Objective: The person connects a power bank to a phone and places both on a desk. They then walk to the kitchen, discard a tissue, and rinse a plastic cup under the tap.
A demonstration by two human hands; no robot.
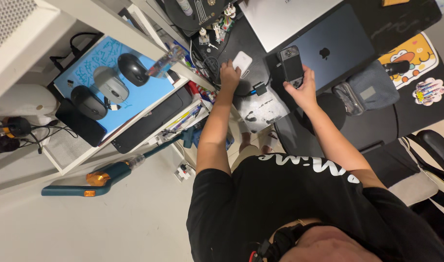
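Two hands are out over the dark worktop [416, 116]. I see the right hand [305, 90] closed around the lower end of a black phone [291, 65], holding it upright and clear of the surface, its camera side facing me. The left hand [229, 75] is curled, knuckles up, resting on the worktop left of the phone, just beside a small white box [242, 62]; I cannot tell whether it pinches anything. A blue-tipped cable plug [258, 89] lies below and left of the phone. It looks unplugged, so I judge the phone picked up but not connected.

Right of the phone is a closed dark blue laptop [336, 46], with a silver laptop [285, 17] above it and a grey pouch [370, 90] lower right. Far left of the phone, a shelf [66, 155] carries three computer mice [110, 85]. A tangle of cables [210, 63] crowds the left hand.
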